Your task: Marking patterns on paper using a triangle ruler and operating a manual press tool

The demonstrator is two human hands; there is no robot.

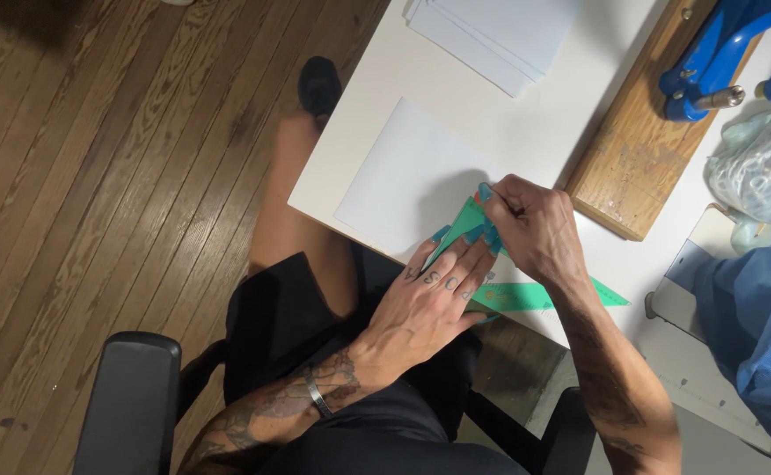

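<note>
Left hand (429,299) lies flat, fingers spread and pressing a green set square (508,295) onto the white worktop (491,123), at the near edge. Right hand (535,229) is clenched just above it, fingertips pinched at the square's upper corner; whatever it grips is hidden. A white sheet (403,176) lies under the square. Paper stack (500,35) beyond, wooden board (640,149) to the right.
</note>
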